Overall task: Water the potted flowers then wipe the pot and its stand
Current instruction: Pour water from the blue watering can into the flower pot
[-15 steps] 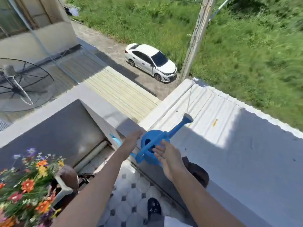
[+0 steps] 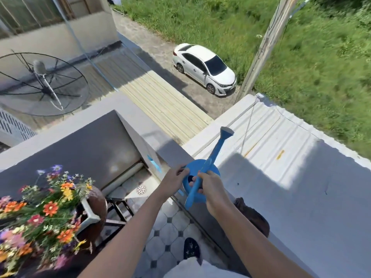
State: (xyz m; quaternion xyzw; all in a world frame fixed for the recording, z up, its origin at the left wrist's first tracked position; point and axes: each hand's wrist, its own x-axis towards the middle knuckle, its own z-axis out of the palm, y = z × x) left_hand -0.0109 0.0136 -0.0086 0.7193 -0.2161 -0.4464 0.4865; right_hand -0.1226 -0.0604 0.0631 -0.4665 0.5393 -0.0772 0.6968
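Note:
A blue watering can [image 2: 202, 178] sits at the top of the grey balcony wall [image 2: 313, 227], its spout pointing up and away to the right. My right hand [image 2: 210, 189] is closed around its blue handle. My left hand [image 2: 175, 180] grips the can's left rim. Colourful potted flowers [image 2: 40, 213] fill the lower left. Their brown pot [image 2: 98, 205] with a white trim rests on a dark metal stand [image 2: 118, 209]. Both hands are to the right of the flowers, apart from them.
The tiled balcony floor [image 2: 170, 233] has a round drain [image 2: 141, 190] near the corner. My dark shoe [image 2: 191, 248] stands on the tiles. Beyond the wall lie a white corrugated roof [image 2: 271, 135], a satellite dish [image 2: 42, 83], a utility pole [image 2: 263, 49] and a parked white car [image 2: 204, 69].
My right hand has closed on the can's handle, and my left hand now holds the rim. The can sits more upright, and my view has dropped slightly.

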